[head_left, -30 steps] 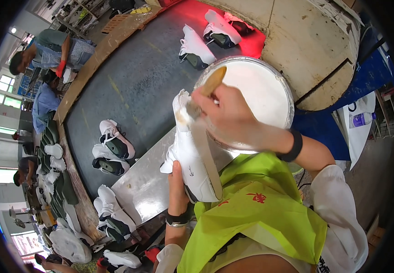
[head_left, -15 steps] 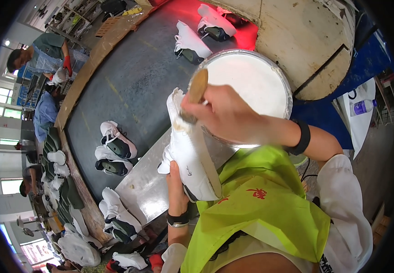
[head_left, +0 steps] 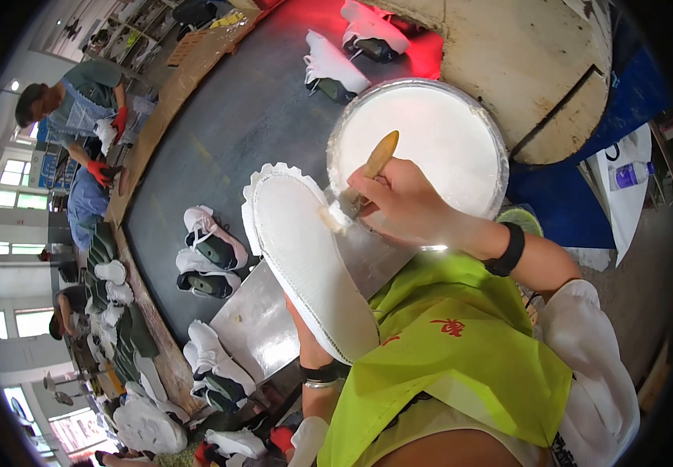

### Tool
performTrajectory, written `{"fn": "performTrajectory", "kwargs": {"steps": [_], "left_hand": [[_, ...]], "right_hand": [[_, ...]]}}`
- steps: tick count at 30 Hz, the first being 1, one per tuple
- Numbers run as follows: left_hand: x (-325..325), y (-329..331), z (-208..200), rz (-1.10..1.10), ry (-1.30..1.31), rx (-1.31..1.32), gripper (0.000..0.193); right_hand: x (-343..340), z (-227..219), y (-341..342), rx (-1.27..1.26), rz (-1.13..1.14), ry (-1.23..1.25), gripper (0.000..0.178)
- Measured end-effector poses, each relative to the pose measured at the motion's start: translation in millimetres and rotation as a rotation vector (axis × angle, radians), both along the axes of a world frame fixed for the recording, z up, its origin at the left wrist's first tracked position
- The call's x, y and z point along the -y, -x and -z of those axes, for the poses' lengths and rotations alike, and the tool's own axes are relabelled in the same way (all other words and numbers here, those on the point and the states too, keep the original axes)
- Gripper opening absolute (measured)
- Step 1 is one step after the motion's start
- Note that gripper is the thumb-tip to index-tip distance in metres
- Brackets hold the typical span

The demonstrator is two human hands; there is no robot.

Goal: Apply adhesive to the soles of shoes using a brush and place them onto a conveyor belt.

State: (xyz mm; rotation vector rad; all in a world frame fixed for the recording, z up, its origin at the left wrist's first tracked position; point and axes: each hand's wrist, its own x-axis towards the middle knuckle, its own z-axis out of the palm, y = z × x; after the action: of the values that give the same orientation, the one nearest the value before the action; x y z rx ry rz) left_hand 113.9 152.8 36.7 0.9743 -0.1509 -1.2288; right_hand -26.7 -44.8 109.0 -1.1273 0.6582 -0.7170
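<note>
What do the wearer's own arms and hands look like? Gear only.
Right hand: ungloved; broad black wristband, loose white fabric sleeve ending near the elbow. Left hand: mostly hidden, no glove visible; black band plus slim silver-coloured bracelet, white fabric cuff on the forearm.
</note>
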Motion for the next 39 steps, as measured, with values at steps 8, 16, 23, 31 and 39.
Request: {"fn": "performTrajectory", "kwargs": {"steps": [8,16,23,31,39], "left_hand": [[-70,10,32,0.21,-0.112,0.173,0.05],[169,-51,-67,-0.302,0.672,-0.111,0.057],[284,-189,49,0.35,0.19,-0.037,0.063],[333,-207,50,0.361,-0.688,1.325,0.056],[88,-277,46,-0.606,-0.888,1.871,0.082]], "right_hand": [[-1,-10,-32,-0.035,0.167,0.135,0.031],[12,-18,17,-0.368,0.156,0.379,0.022],[50,-35,45,-0.211,0.286,0.182,0.014],[85,-39,58,-0.296,0.355,0.267,0.016],[87,-46,46,-0.195,0.28,0.289,0.021]]}}
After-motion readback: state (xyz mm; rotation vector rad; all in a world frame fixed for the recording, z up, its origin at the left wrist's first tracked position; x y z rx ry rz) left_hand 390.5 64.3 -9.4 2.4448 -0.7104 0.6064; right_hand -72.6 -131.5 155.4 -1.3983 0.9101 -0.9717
